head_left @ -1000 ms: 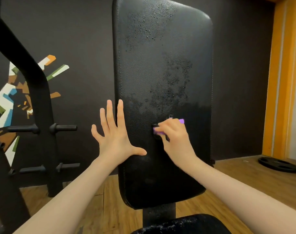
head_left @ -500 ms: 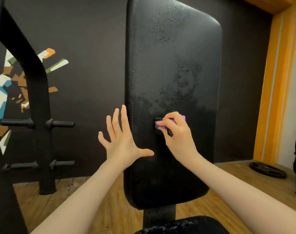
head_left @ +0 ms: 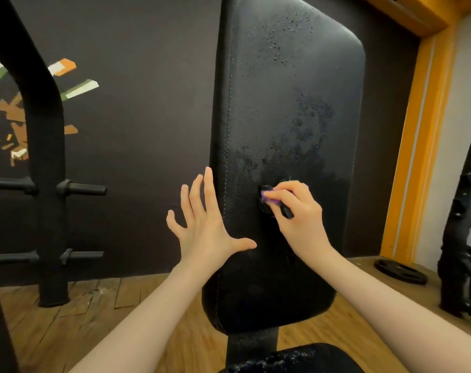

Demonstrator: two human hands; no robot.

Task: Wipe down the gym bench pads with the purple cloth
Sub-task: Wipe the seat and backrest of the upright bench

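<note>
your right hand (head_left: 296,211), mid-frame, still pinches the purple cloth (head_left: 268,196) against the back pad (head_left: 282,103); left hand (head_left: 207,224) stays spread; droplets above unwiped.

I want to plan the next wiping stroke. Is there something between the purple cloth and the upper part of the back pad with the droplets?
Nothing visible stands in the way. The right hand holds the small purple cloth against the upright black leather back pad; the pad above is bare. The open left hand is at its left edge.
</note>
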